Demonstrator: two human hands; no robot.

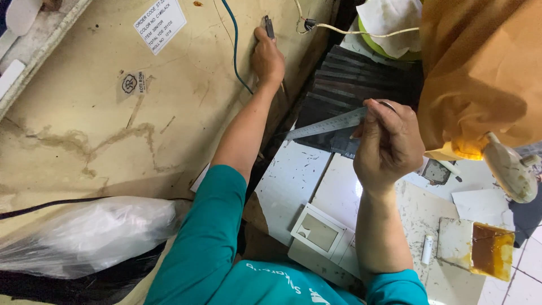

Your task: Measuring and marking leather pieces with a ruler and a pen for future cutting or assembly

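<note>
- My left hand (267, 58) is stretched out over the big sheet of tan cardboard (101, 113), fingers curled shut round a small dark flat tool (269, 26) whose tip pokes up past my knuckles.
- The cardboard is matte and water-stained, with a white printed label (160, 22) and a small round sticker (133, 83) well to the left of that hand; its right edge runs just beside my wrist and drops off to dark shadow.
- A thin teal cable (235, 45) curves down the cardboard, just left of my left hand, near the knuckles.
- My right hand (388, 144), to the right of the cardboard's edge, is closed in a pinch on one end of a flat steel ruler (327, 125); the ruler's marked strip slants down-left towards that edge.
- Beyond the ruler lies a stack of dark ribbed sheets (350, 79), corrugated in texture, squared at the corners.
- Near side of the ruler: pale speckled boards (293, 181) and a white rectangular frame (319, 231), all flat, with narrow gaps between.
- A crinkled clear plastic bag (84, 237) sits on the cardboard's near-left part, beside my teal sleeve (203, 243).
- Far right of the cardboard hangs an orange cloth (480, 68), crowding my right hand; a white cord (350, 31) runs above.
</note>
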